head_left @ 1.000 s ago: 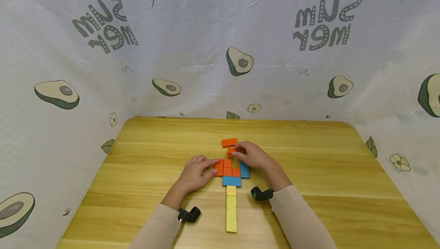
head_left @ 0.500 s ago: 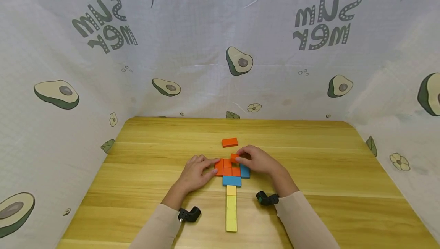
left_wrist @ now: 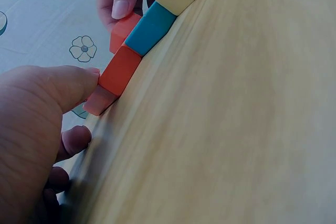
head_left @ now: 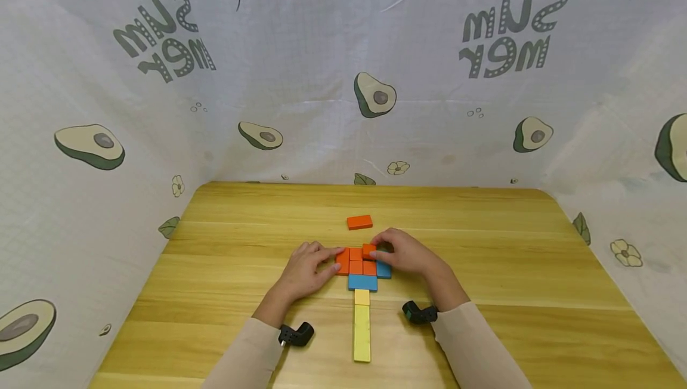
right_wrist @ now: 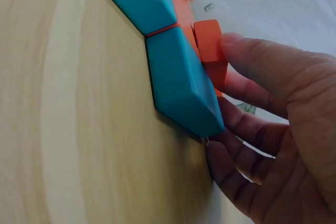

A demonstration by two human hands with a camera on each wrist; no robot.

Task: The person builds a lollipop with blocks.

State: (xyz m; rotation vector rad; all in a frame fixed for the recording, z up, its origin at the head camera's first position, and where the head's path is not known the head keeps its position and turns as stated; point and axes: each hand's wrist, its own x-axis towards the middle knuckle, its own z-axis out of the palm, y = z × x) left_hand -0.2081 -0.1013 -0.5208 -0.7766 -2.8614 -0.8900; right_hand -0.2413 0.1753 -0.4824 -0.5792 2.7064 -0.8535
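My right hand pinches a small orange cube between thumb and fingers. In the right wrist view that orange cube sits higher than the blue block beside it. My left hand holds the oblong orange block at the layout's left side, thumb at its side and index finger at its far end. Between them lie several small orange cubes. A blue oblong block lies crosswise below, then a pale yellow square block and a long yellow-green block.
One loose orange oblong block lies farther back on the wooden table. A white cloth printed with avocados hangs behind and at both sides.
My right hand has brought the orange cube nearer, from close to the loose block to the gap among the other orange cubes and the right blue block. My left hand has stayed in place.
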